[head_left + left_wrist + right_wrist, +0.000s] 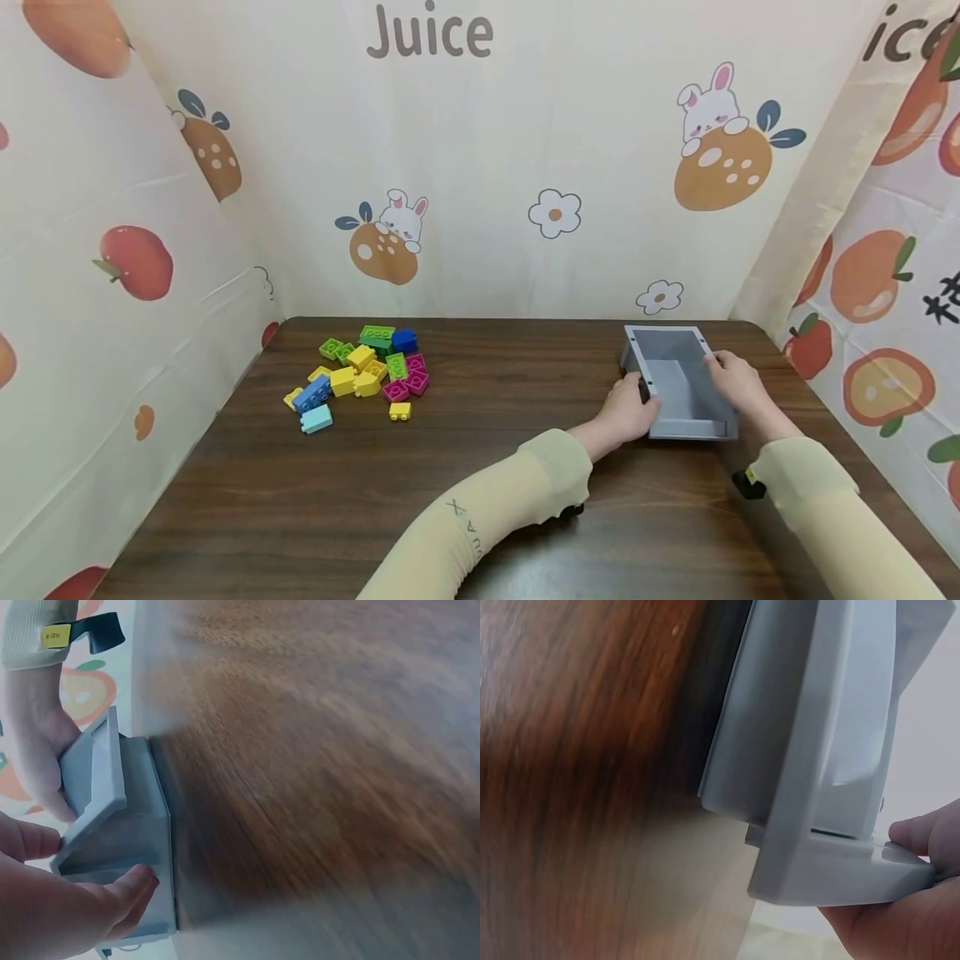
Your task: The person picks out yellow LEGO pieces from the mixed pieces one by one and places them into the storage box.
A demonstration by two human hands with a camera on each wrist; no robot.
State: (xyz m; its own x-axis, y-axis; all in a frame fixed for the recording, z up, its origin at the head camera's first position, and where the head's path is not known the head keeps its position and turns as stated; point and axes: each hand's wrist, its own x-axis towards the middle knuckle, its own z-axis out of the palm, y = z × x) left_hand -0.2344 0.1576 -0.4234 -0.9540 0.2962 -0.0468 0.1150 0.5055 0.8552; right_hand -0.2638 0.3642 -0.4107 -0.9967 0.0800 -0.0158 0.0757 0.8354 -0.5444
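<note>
A grey plastic bin with an open top stands at the right of the table, nothing visible inside it. My left hand grips its left side; in the left wrist view, fingers lie along the outer wall and the thumb is at the rim. On the opposite side my right hand holds the right rim. The right wrist view shows that hand at the bin's edge, with thumb and fingers on either side of it. Part of each hand is hidden by the bin.
Several toy building bricks in yellow, green, blue and magenta lie in a loose group at the left of the brown wooden table. A printed curtain hangs behind the table and along both sides.
</note>
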